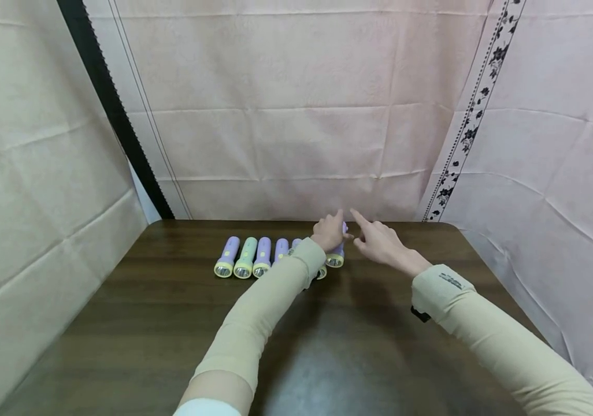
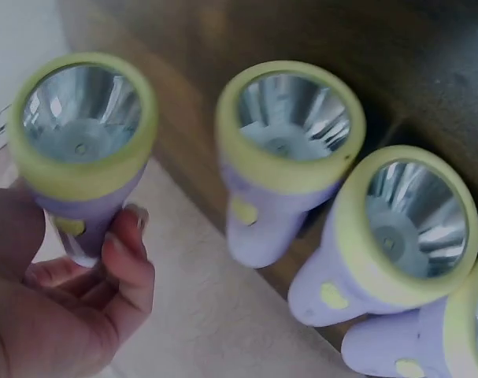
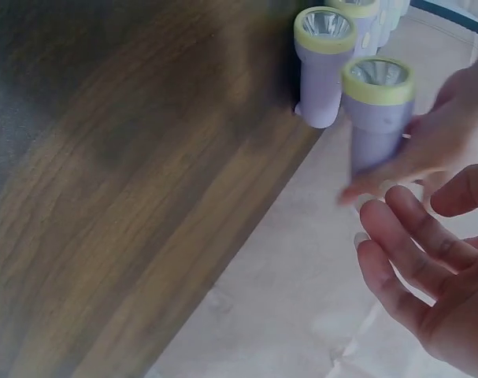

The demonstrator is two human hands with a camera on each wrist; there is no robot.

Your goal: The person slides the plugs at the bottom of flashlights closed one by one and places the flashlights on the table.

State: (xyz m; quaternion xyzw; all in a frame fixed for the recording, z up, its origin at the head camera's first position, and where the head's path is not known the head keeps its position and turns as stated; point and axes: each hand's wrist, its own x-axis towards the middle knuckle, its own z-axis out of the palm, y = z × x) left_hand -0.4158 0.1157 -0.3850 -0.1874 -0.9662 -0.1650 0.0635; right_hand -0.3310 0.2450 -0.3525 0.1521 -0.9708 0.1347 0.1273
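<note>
My left hand (image 1: 329, 232) grips a purple flashlight (image 2: 89, 185) with a yellow rim, its fingers curled round the body and the lens toward the left wrist camera. Beside it in that view stand more purple flashlights (image 2: 262, 224), apart from the held one. In the right wrist view the held flashlight (image 3: 374, 142) appears near the table's far edge, by a similar flashlight (image 3: 321, 87). My right hand (image 3: 451, 276) holds nothing; its fingers are spread and slightly bent, close to the left hand. From the head view, the left hand and sleeve cover part of the row.
To the left on the brown wooden table (image 1: 145, 323) lie purple flashlights (image 1: 228, 254) and a green flashlight (image 1: 246, 257) in a row, lens ends toward me. Pale cloth (image 1: 301, 144) hangs behind the table and along both sides.
</note>
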